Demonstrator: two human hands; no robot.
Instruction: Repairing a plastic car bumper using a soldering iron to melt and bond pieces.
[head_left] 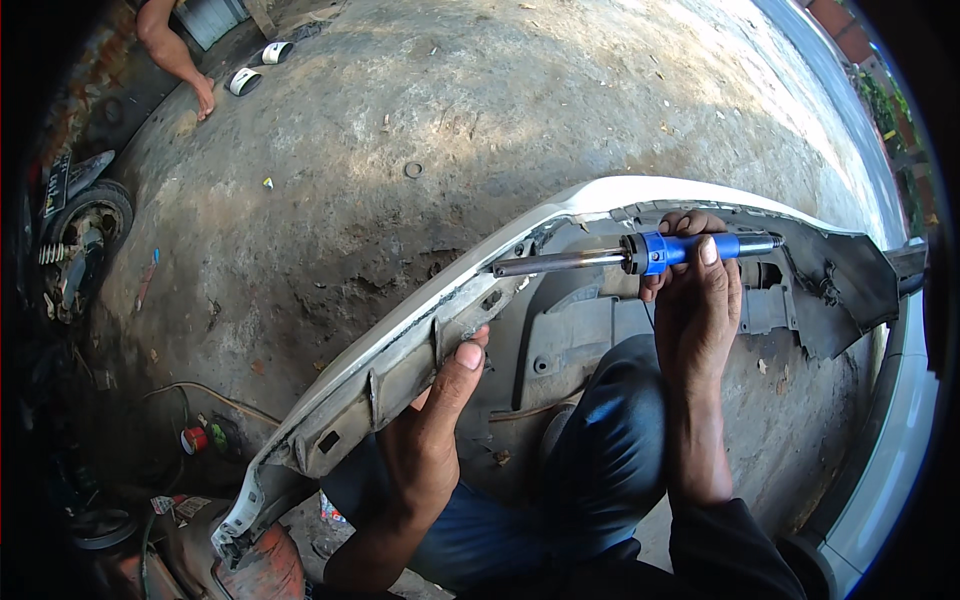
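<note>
A long car bumper (405, 380) with a white outer edge and a dark, ribbed inner side lies across in front of me, curving from lower left to the right. My left hand (430, 440) grips its inner flange, thumb on top; the other fingers are mostly hidden. In my right hand (695, 310) is a soldering iron (718, 245) with a blue handle, a black collar and a metal shaft. It is held nearly level, its dark tip pointing left over the bumper's inner edge. Whether the tip touches the plastic, I cannot tell.
My jeans-clad knee (610, 430) is inside the bumper's curve. A motorcycle wheel (95, 225) stands at left, with a red-topped can (193, 440) nearer. Another person's bare leg (170, 50) and sandals (243, 82) are far left. A pale car panel (900, 400) borders the right.
</note>
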